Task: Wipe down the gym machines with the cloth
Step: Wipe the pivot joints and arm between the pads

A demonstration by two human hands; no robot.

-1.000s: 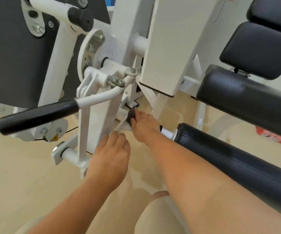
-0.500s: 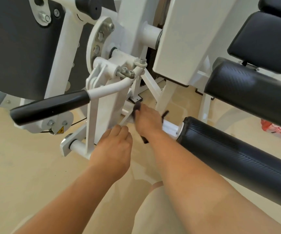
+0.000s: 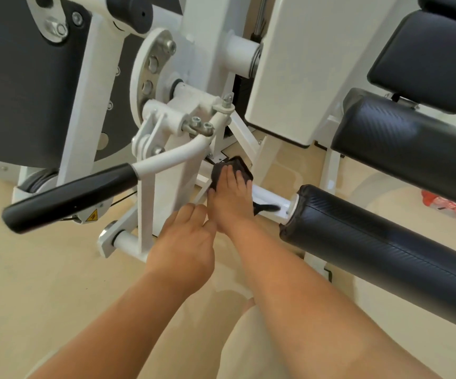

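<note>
Black cloth [image 3: 233, 166] under right hand [image 3: 229, 199], fingers [image 3: 227, 175] straight, pressing it onto white frame bar [image 3: 272, 198] just beside roller pad [image 3: 371, 242] end, to wipe. Left hand [image 3: 185, 242] farther from pad, fingers curled, likely bracing; grip hidden.

The cloth [image 3: 233, 168] is dark, nearly black, bunched into a wad low on the gym machine [image 3: 166, 192]. It lies against the white-painted frame, beside the bar carrying the lower roller pad [image 3: 385, 242] (a loose tail trails across that bar).

Beige floor [image 3: 29, 296], white gym machine [image 3: 289, 64] on it
</note>
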